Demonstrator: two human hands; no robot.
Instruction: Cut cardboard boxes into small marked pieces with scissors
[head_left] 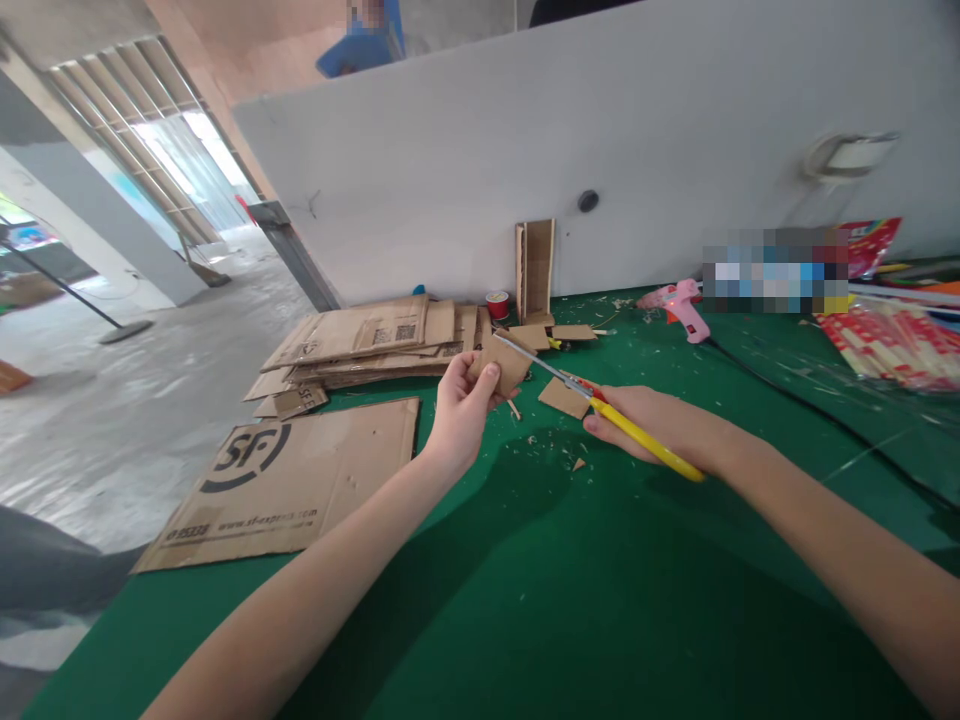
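Between the thumb and fingers of my left hand [460, 405] is a small piece of cardboard [504, 366], held up above the table. My right hand [637, 420] grips a pair of scissors [645, 440] with yellow handles. The metal blades point up and left, and their tips reach the upper edge of the held piece. Whether they are cutting into it I cannot tell. Just beyond the scissors another small cardboard piece [564, 397] lies flat on the green table. Small scraps [578, 464] are scattered below the hands.
A stack of flat cardboard [360, 335] and a large printed sheet [300, 475] lie left. An upright cardboard channel [537, 270] stands against the grey partition [450, 190], near a red tub [497, 305]. A pink glue gun [686, 310] trails a black cable on the right, near packaged sticks [892, 340].
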